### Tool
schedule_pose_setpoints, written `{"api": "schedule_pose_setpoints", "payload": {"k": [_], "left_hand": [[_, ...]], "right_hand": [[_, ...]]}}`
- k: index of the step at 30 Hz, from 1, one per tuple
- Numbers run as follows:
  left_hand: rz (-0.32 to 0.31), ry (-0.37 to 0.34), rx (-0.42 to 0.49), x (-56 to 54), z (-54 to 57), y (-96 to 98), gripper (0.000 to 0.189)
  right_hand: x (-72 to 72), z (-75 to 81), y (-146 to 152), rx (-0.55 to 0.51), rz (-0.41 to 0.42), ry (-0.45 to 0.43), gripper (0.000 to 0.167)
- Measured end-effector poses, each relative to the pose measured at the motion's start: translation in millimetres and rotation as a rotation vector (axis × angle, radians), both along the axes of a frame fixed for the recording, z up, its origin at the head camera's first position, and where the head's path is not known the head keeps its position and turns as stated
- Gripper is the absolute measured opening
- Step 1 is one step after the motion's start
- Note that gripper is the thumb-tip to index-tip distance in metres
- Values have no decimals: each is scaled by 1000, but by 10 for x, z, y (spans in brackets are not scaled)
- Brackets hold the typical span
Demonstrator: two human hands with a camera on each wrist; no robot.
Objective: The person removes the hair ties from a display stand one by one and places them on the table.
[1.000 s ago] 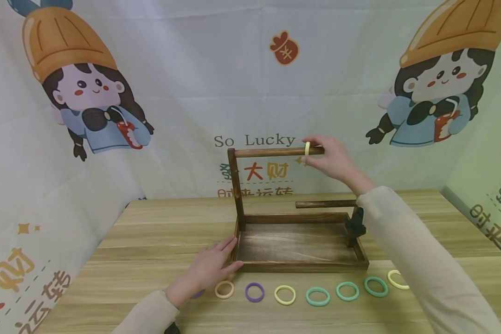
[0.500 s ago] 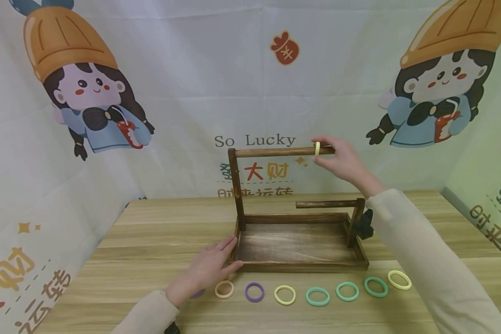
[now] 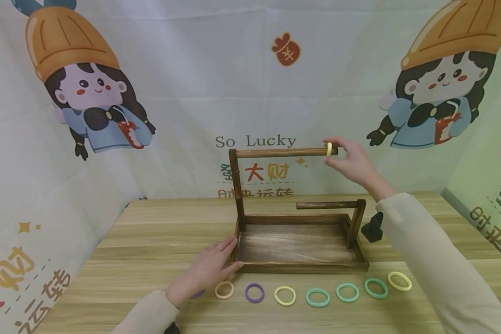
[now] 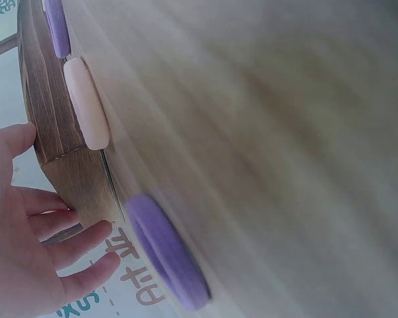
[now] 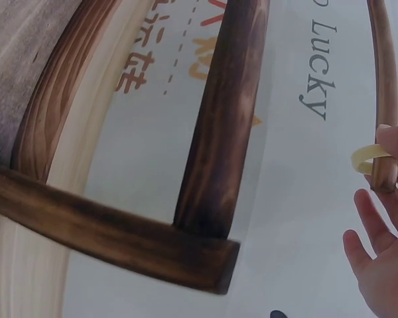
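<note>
A dark wooden stand (image 3: pixel 300 267) with a shallow tray base carries two horizontal bars on posts. My right hand (image 3: pixel 352 160) pinches a pale yellow ring (image 3: pixel 329 149) between thumb and fingers. That ring encircles the upper bar (image 3: pixel 284 152) close to its free right end; in the right wrist view the bar's tip (image 5: pixel 385 179) pokes through the yellow ring (image 5: pixel 362 159). At the tray's left front corner rests my left hand (image 3: pixel 208 268), fingers extended along the wood. The left wrist view shows its thumb and fingertips against the stand (image 4: pixel 53 93), fingers spread.
Several rings lie in a row before the stand: purple (image 3: pixel 254 292), peach (image 3: pixel 224 289), yellow (image 3: pixel 285 295), teal (image 3: pixel 317 297), green (image 3: pixel 375 287) and another yellow ring (image 3: pixel 399 281) at the right. The lower bar (image 3: pixel 325 204) points left from a short post. A printed cloth (image 3: pixel 183 93) hangs behind.
My right hand has slid the yellow ring rightward along the upper bar to near its free end. The left hand stays at the tray corner.
</note>
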State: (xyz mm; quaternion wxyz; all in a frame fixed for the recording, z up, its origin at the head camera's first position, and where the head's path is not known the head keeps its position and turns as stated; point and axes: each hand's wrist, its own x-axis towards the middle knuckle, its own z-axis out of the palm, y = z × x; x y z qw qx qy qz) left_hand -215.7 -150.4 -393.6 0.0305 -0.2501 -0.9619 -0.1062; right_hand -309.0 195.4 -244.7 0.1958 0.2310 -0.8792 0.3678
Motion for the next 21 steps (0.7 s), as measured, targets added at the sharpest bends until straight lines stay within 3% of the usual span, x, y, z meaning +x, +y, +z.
{"api": "schedule_pose_setpoints", "payload": {"k": [21], "left_hand": [[1,3,4,-12,-22,1,65]], "right_hand": [[64,-140,306,-70,-44,-6,41]]}}
